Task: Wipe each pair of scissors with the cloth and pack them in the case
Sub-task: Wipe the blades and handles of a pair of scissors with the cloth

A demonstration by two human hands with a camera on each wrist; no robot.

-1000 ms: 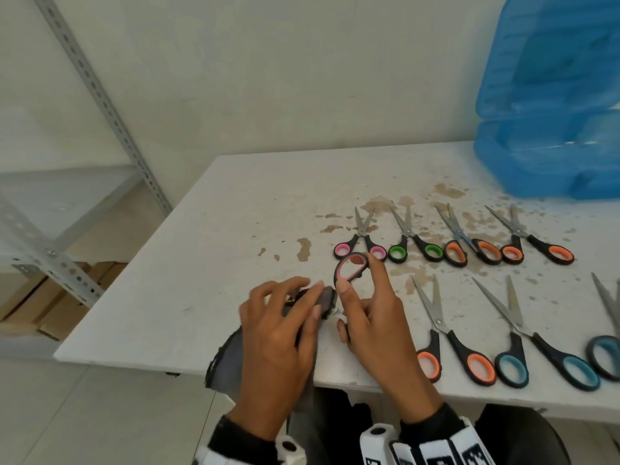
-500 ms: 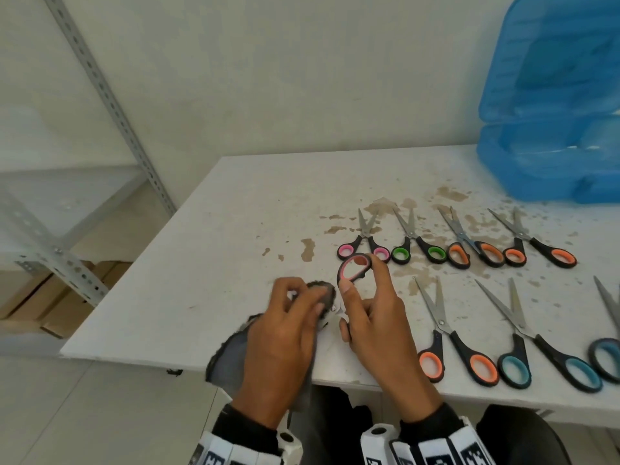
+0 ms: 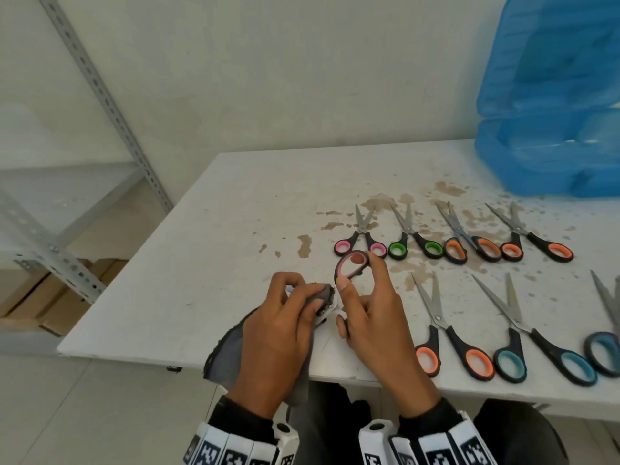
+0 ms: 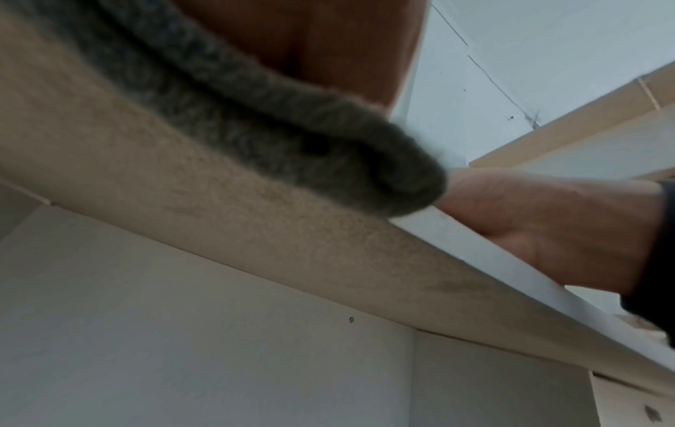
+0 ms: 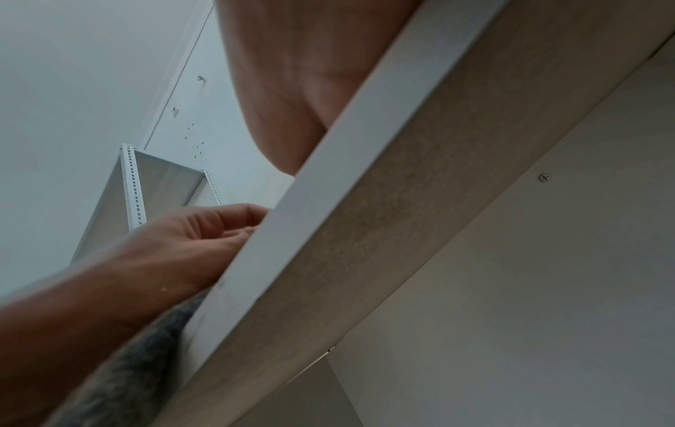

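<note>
Scissors (image 3: 366, 237): eight, maybe more past right edge; cloth (image 3: 224, 357): one; case (image 3: 550, 105): one.

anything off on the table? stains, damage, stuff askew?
Brown blotches and specks stain the white table, densest under the far row around the green-handled scissors. The grey cloth hangs over the near edge. Scissors lie in tidy rows.
</note>
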